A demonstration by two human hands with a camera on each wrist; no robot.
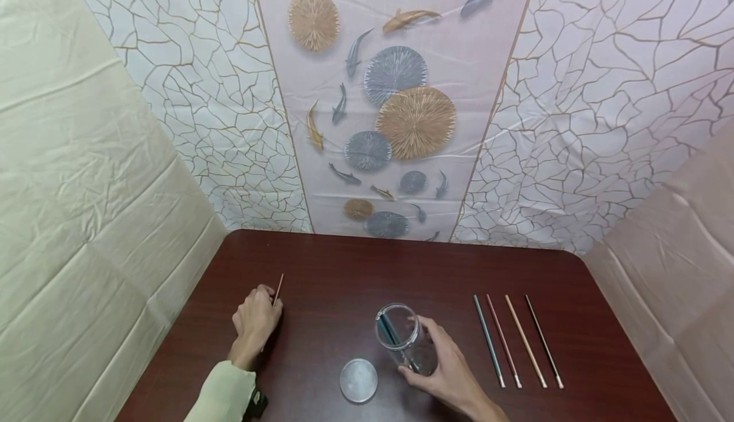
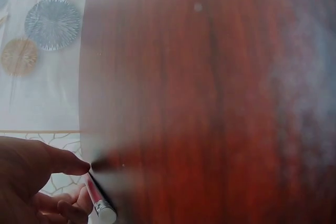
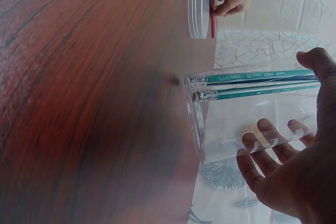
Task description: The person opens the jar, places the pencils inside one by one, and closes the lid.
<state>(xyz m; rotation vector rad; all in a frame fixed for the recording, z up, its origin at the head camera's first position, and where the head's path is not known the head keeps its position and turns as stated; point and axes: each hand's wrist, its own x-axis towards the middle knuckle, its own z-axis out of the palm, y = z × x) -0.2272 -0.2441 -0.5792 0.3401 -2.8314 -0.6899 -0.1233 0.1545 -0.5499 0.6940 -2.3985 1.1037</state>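
My left hand is low over the left side of the table, its thumb and fingers pinching a red pencil. The white eraser end of that pencil shows in the left wrist view, and a thin length sticks out past the fingers in the head view. My right hand grips a clear jar from its right side, thumb and fingers curled round the wall. Two green pencils stand inside the jar, eraser ends down. The jar's open mouth faces up toward the head camera.
A round clear lid lies on the dark wood table, left of the jar. Several pencils, among them a tan pencil and a black pencil, lie side by side at the right. A patterned cloth hangs behind the table.
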